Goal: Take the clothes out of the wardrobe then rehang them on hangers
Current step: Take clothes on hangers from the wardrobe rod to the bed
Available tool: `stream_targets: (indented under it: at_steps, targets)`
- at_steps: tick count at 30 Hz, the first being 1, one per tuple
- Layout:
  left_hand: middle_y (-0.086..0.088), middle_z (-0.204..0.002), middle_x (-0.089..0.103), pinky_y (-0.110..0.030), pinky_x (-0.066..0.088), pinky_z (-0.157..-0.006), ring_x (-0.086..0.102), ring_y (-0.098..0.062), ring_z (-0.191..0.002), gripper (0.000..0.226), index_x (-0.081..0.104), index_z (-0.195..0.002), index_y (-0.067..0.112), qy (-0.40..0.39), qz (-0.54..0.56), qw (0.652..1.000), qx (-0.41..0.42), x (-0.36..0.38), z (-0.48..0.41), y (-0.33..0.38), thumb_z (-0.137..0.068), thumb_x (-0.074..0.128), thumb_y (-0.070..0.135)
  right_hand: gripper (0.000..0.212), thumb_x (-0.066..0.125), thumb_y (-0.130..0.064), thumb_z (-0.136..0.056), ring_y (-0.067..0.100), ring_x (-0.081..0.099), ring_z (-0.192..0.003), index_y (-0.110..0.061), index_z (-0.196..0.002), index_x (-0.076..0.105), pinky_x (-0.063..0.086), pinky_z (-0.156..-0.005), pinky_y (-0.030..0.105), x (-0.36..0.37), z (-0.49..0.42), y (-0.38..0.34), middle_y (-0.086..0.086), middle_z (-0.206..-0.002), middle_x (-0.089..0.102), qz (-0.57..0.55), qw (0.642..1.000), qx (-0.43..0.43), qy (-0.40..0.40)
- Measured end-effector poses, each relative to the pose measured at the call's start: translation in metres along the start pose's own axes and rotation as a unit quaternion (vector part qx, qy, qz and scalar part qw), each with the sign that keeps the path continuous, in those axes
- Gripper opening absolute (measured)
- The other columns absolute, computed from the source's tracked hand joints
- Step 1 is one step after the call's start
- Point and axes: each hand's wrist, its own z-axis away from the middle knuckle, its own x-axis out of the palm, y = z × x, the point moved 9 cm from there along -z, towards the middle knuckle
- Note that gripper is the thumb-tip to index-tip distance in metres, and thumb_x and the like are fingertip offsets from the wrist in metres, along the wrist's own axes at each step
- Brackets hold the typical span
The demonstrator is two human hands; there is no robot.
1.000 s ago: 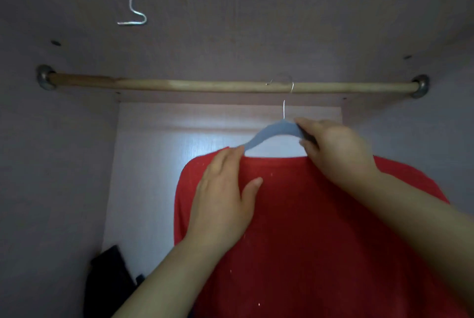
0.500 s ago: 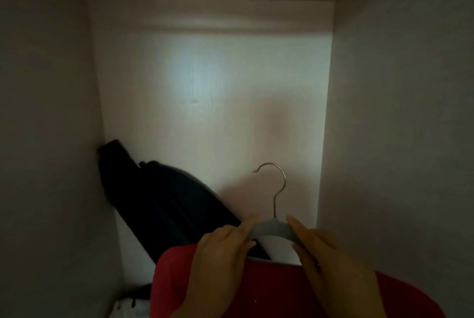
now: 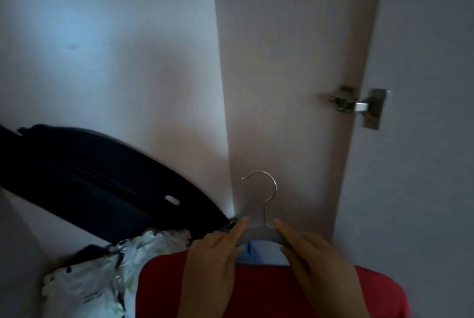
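Red top point(image 3: 256, 292): plain bright red, no print visible, shoulders spread wide over a grey hanger point(image 3: 259, 235). Only the upper part is in frame; the rest is cut off at the bottom edge. The neck opening sits under the hanger's middle, with a small blue patch inside it (can't tell what it is).

Hanger: curved grey body with a thin metal hook point(image 3: 268, 189). The hook is upright, opens to the left and is free in the air.

Position: low centre of the view, in front of the wardrobe's inner corner where the back panel point(image 3: 115, 48) meets the right side panel point(image 3: 295, 61).

Left hand point(image 3: 213, 264): grasps the hanger's left shoulder, index finger laid along its top. Right hand point(image 3: 313, 258): grasps the hanger's right shoulder the same way, thumb tucked under. The fingertips end either side of the hook stem, close to it but not touching.

Counts:
- 1 red top
- 1 hanger
- 2 hands
- 1 dark bag point(image 3: 89, 176), lying tilted against the back panel to the left
- 1 pale patterned bundle point(image 3: 89, 284) below the bag, just beside the top's left shoulder (cloth or plastic, can't tell)
- 1 metal hinge point(image 3: 359, 106) joining the side panel to the open door point(image 3: 423, 138)
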Motion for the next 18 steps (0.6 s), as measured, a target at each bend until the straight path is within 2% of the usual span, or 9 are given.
stream_targets:
  at_steps: [2, 4, 6, 9, 12, 15, 18]
  targets:
    - [0.01, -0.074, 0.062, -0.024, 0.047, -0.056, 0.05, -0.001, -0.065, 0.053, 0.035, -0.137, 0.033, -0.011, 0.03, 0.999, 0.03, 0.009, 0.017, 0.03, -0.085, 0.044, 0.033, 0.043, 0.05, -0.034, -0.079, 0.003, 0.058, -0.068, -0.039, -0.122, 0.055, 0.041, -0.056, 0.012, -0.027, 0.036, 0.001, -0.013, -0.088, 0.066, 0.037, 0.999, 0.03, 0.017]
    - [0.01, -0.073, 0.061, -0.019, 0.04, -0.061, 0.047, -0.001, -0.067, 0.051, 0.039, -0.134, 0.028, -0.02, 0.062, 0.996, 0.062, 0.014, 0.036, 0.065, -0.084, 0.045, 0.03, 0.039, 0.051, -0.033, -0.08, 0.006, 0.056, -0.071, -0.035, -0.118, 0.059, 0.041, -0.058, 0.015, -0.062, 0.074, -0.004, -0.009, -0.086, 0.067, 0.075, 0.994, 0.051, 0.053]
    - [0.01, -0.071, 0.059, -0.019, 0.039, -0.063, 0.047, -0.001, -0.065, 0.049, 0.04, -0.133, 0.03, -0.034, 0.096, 0.991, 0.083, 0.019, 0.058, 0.1, -0.084, 0.045, 0.029, 0.038, 0.051, -0.033, -0.08, 0.009, 0.056, -0.073, -0.034, -0.117, 0.058, 0.041, -0.058, 0.016, -0.097, 0.113, -0.013, -0.008, -0.083, 0.066, 0.114, 0.988, 0.074, 0.077]
    - [0.008, -0.07, 0.059, -0.028, 0.046, -0.059, 0.054, -0.008, -0.063, 0.048, 0.041, -0.133, 0.033, -0.061, 0.16, 0.98, 0.104, 0.025, 0.089, 0.155, -0.085, 0.045, 0.031, 0.039, 0.049, -0.037, -0.082, 0.007, 0.06, -0.072, -0.036, -0.121, 0.053, 0.043, -0.053, 0.017, -0.149, 0.172, -0.022, -0.011, -0.087, 0.066, 0.164, 0.975, 0.127, 0.077]
    - [0.007, -0.072, 0.062, -0.026, 0.043, -0.063, 0.056, -0.007, -0.065, 0.046, 0.047, -0.128, 0.03, -0.086, 0.221, 0.959, 0.154, 0.027, 0.115, 0.225, -0.083, 0.049, 0.028, 0.04, 0.049, -0.039, -0.083, 0.007, 0.062, -0.063, -0.036, -0.123, 0.052, 0.047, -0.048, 0.022, -0.21, 0.227, -0.033, -0.013, -0.087, 0.065, 0.206, 0.958, 0.181, 0.088]
    - [0.007, -0.071, 0.061, -0.028, 0.044, -0.062, 0.055, -0.007, -0.064, 0.048, 0.049, -0.125, 0.03, -0.101, 0.268, 0.936, 0.206, 0.03, 0.139, 0.3, -0.079, 0.059, 0.022, 0.04, 0.051, -0.037, -0.082, 0.004, 0.059, -0.066, -0.037, -0.122, 0.054, 0.045, -0.051, 0.016, -0.276, 0.282, -0.047, -0.015, -0.085, 0.063, 0.236, 0.936, 0.229, 0.123]
    - [0.007, -0.068, 0.059, -0.032, 0.048, -0.056, 0.054, -0.009, -0.061, 0.045, 0.048, -0.126, 0.029, -0.114, 0.304, 0.907, 0.268, 0.03, 0.169, 0.382, -0.081, 0.055, 0.026, 0.042, 0.05, -0.038, -0.081, 0.004, 0.058, -0.065, -0.038, -0.124, 0.052, 0.045, -0.049, 0.016, -0.341, 0.341, -0.064, -0.015, -0.085, 0.064, 0.279, 0.907, 0.28, 0.147]
